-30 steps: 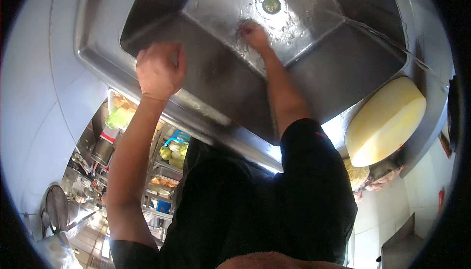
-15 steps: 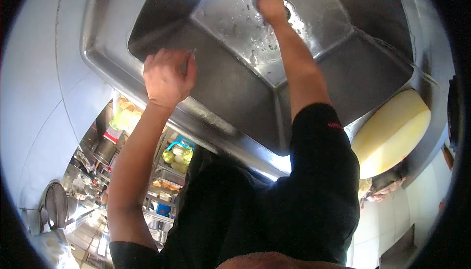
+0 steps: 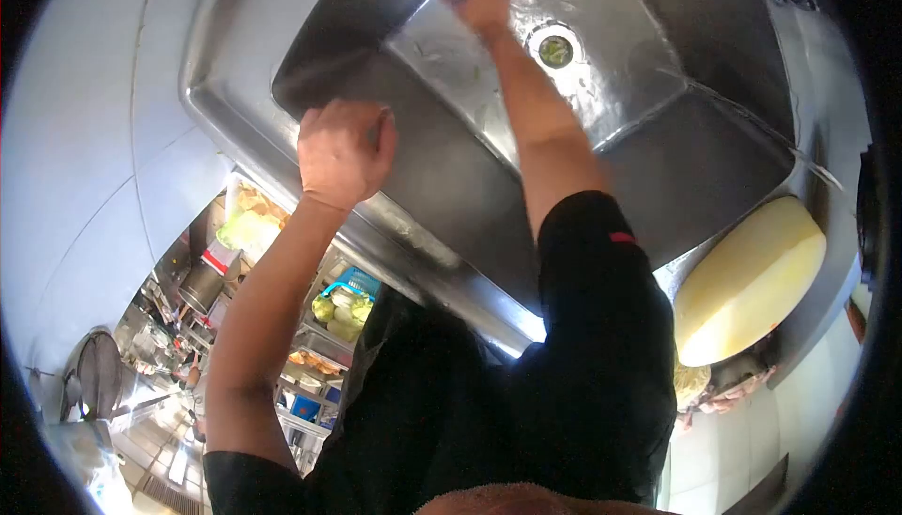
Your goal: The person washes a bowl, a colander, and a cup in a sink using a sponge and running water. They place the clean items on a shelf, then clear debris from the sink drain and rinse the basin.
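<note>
Inside the stainless steel sink (image 3: 423, 153), my right hand (image 3: 484, 3) is low at the far left corner of the basin floor, its fingers smeared by motion. The drain (image 3: 556, 50), with greenish bits in it, lies to the right of that hand. Wet streaks and a few small green scraps mark the basin floor. My left hand (image 3: 343, 153) hovers at the sink's near left rim, back upward, fingers curled down with the thumb at their side. Its fingertips are hidden, so anything held there does not show.
A large pale yellow, peeled gourd-like vegetable (image 3: 752, 280) rests on the sink's right ledge. Below left are shelves with a blue basket (image 3: 355, 282) of green vegetables, and a metal pot (image 3: 200, 288). A strainer (image 3: 99, 374) is at the far left.
My right hand has swept left from beside the drain to the far left corner, uncovering the drain. Fewer scraps show on the basin floor. My left hand keeps its curled pose; the view has shifted slightly.
</note>
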### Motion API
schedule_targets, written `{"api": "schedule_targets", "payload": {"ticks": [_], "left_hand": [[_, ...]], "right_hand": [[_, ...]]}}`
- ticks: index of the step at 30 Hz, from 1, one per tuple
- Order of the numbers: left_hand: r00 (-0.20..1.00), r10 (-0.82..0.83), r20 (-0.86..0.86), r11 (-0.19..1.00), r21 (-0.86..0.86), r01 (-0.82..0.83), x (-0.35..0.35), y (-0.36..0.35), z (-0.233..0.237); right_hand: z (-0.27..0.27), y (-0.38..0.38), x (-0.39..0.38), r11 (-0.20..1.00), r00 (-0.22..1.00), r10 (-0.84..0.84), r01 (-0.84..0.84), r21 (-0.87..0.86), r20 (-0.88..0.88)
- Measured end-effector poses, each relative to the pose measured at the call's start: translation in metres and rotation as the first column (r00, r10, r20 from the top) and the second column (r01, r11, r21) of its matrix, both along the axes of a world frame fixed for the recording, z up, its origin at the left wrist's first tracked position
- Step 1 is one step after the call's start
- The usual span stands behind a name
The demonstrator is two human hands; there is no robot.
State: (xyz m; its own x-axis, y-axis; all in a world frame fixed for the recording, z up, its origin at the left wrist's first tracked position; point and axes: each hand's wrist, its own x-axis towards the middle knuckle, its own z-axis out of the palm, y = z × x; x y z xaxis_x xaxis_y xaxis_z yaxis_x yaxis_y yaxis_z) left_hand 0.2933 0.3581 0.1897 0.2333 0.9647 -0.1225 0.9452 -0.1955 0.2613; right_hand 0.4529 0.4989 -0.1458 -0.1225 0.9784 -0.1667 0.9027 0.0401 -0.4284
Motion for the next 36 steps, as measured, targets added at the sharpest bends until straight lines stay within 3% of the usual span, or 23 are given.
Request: {"api": "schedule_targets", "payload": {"ticks": [1, 2, 4, 6, 9, 11, 15, 16, 19, 21, 23, 26, 28, 29, 31, 32, 34, 35, 36], "left_hand": [[1.0, -0.005, -0.009, 1.0, 0.003, 0.005, -0.001, 0.0, 0.0], [1.0, -0.01, -0.013, 1.0, 0.007, 0.01, -0.002, -0.001, -0.003], [1.0, -0.014, -0.023, 1.0, 0.005, 0.014, -0.001, 0.0, -0.004], [0.999, -0.017, -0.039, 1.0, -0.007, 0.016, 0.001, 0.0, -0.002], [1.0, -0.022, -0.018, 1.0, -0.011, 0.021, 0.002, 0.001, 0.002], [1.0, -0.017, -0.018, 1.0, -0.004, 0.017, 0.002, 0.001, 0.0], [1.0, -0.006, 0.01, 0.999, 0.034, 0.005, 0.002, -0.002, -0.002], [1.0, -0.006, 0.01, 1.0, 0.029, 0.006, 0.003, -0.002, -0.002], [1.0, -0.013, -0.016, 1.0, 0.011, 0.013, 0.001, -0.004, 0.0], [0.999, -0.025, -0.04, 1.0, 0.003, 0.026, 0.001, -0.003, -0.001], [0.999, -0.022, -0.031, 1.0, 0.005, 0.022, 0.002, -0.002, -0.001], [0.999, -0.018, -0.05, 1.0, -0.02, 0.017, 0.002, 0.0, 0.001], [0.999, -0.022, -0.041, 1.0, -0.012, 0.021, 0.0, -0.004, 0.001], [1.0, -0.023, -0.018, 1.0, 0.021, 0.023, 0.0, -0.003, -0.001], [1.0, -0.023, 0.008, 0.999, 0.05, 0.023, 0.0, -0.003, -0.004], [1.0, -0.021, 0.009, 0.999, 0.045, 0.021, -0.001, -0.002, -0.005], [0.999, -0.028, 0.015, 0.999, 0.042, 0.028, 0.0, -0.003, -0.005], [0.999, -0.035, 0.02, 0.998, 0.05, 0.034, 0.001, -0.002, -0.003], [0.999, -0.039, 0.022, 0.997, 0.061, 0.037, 0.002, -0.002, -0.002]], "right_hand": [[-0.001, -0.013, -0.029, 0.996, 0.995, 0.065, -0.07, 0.054, 0.08], [0.0, -0.037, -0.054, 0.999, 0.999, 0.044, -0.044, 0.024, -0.016], [0.027, -0.079, -0.069, 0.968, 0.967, 0.24, -0.232, -0.098, 0.081], [0.021, -0.124, -0.058, 0.886, 0.837, 0.454, -0.461, -0.054, 0.306], [0.014, -0.146, 0.003, 0.877, 0.86, 0.478, -0.477, -0.048, 0.179], [0.039, -0.134, 0.05, 0.919, 0.888, 0.394, -0.388, -0.072, 0.239], [0.071, -0.107, 0.092, 0.961, 0.971, 0.237, -0.238, 0.139, 0.024], [0.081, -0.1, 0.088, 0.949, 0.978, 0.201, -0.21, 0.237, 0.065], [0.048, -0.107, 0.042, 0.954, 0.942, 0.168, -0.081, 0.289, -0.29], [0.044, -0.15, 0.005, 0.983, 0.877, -0.092, 0.005, -0.183, -0.471], [0.022, -0.192, -0.005, 0.889, 0.815, -0.207, -0.074, -0.451, -0.542], [-0.002, -0.214, 0.037, 0.821, 0.811, -0.144, -0.222, -0.526, -0.567], [0.005, -0.186, 0.078, 0.873, 0.858, -0.205, -0.057, -0.484, -0.471], [0.015, -0.17, 0.09, 0.836, 0.863, -0.362, 0.132, -0.533, -0.353], [0.056, -0.154, 0.11, 0.829, 0.752, -0.499, 0.269, -0.491, -0.431], [0.049, -0.165, 0.119, 0.829, 0.821, -0.387, 0.112, -0.548, -0.419], [0.022, -0.204, 0.133, 0.729, 0.897, -0.144, -0.19, -0.658, -0.419], [0.032, -0.222, 0.127, 0.396, 0.93, -0.175, -0.235, -0.888, -0.324], [0.019, -0.251, 0.127, 0.127, 0.946, -0.183, -0.249, -0.96, -0.269]]}}
